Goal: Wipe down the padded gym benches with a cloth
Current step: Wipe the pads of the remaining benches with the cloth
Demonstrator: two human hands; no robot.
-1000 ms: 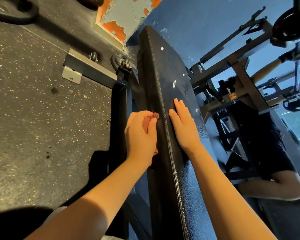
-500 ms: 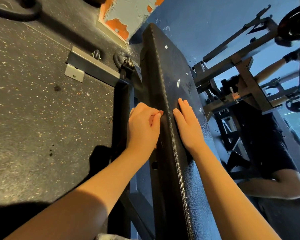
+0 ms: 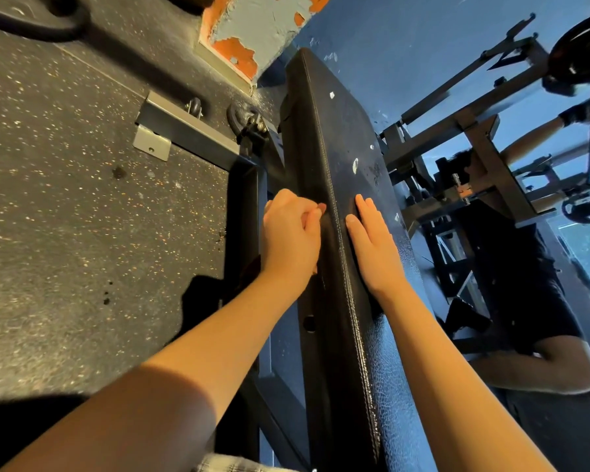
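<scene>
**Work the pad's side face in long strokes**

Your left hand (image 3: 292, 233) is curled tight around the cloth (image 3: 322, 208), of which only a reddish tip shows. It presses the cloth to the side face of the black bench pad (image 3: 338, 131), just at 9 o'clock of the stitched seam (image 3: 348, 294). Your right hand (image 3: 372, 247) lies flat, fingers straight, on the top face at 3 o'clock of the seam. Lean on that brace and run the cloth toward 12 o'clock in overlapping strokes. Unbunch it a little, since more fabric on the vinyl likely cleans better.

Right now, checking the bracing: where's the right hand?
Head view, centre: right hand flat on the bench pad, across the seam from the left hand.
</scene>
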